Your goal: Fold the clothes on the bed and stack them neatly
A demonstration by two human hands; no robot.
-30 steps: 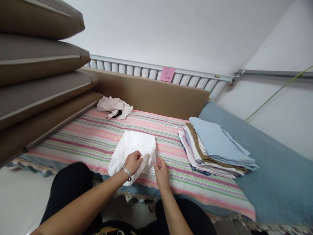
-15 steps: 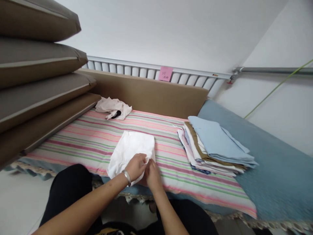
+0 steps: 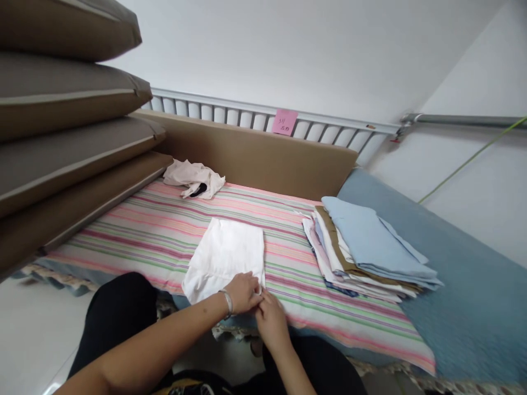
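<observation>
Two bare hands meet at the near right corner of a white cloth point(image 3: 230, 247), which lies on a striped cover point(image 3: 349, 323), left of a stack of folded clothes point(image 3: 370, 236) and nearer than a crumpled pale garment point(image 3: 195, 178). The left hand point(image 3: 242, 292) has its fingers curled, thumb and forefinger apparently pinching a small bit of the white edge. The right hand point(image 3: 272, 321) has its fingers close together, their tips against the left fingertips; whether fabric sits between them, I cannot tell.

For this edge work, a light pinch at the very margin should serve best, since a deep grip would probably crease the layers. Both hands are best held low, with any pull small and even, so that the flat far part does not get dragged or skewed. Smoothing the rumpled left side outward would help too.
</observation>
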